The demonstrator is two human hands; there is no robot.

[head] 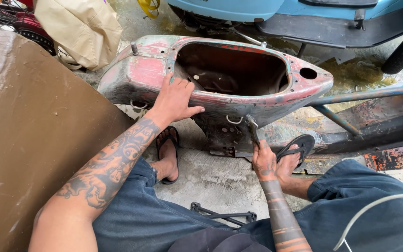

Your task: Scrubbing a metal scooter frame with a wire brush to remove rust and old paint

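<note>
The old scooter body shell [220,79], its red and green paint worn to rust, lies on the concrete floor [211,177] directly in front of both hands, open cavity facing up. Beyond it stands a light blue scooter [276,14]; a brown board [29,130] leans to the left of the left hand, and a beige bag [82,30] hangs farther off. The left hand [176,100] rests flat on the shell's near rim, fingers spread. The right hand [263,161] is closed around a scraper tool [253,128], its blade pressed against the shell's lower side. Both forearms reach forward over the knees.
</note>
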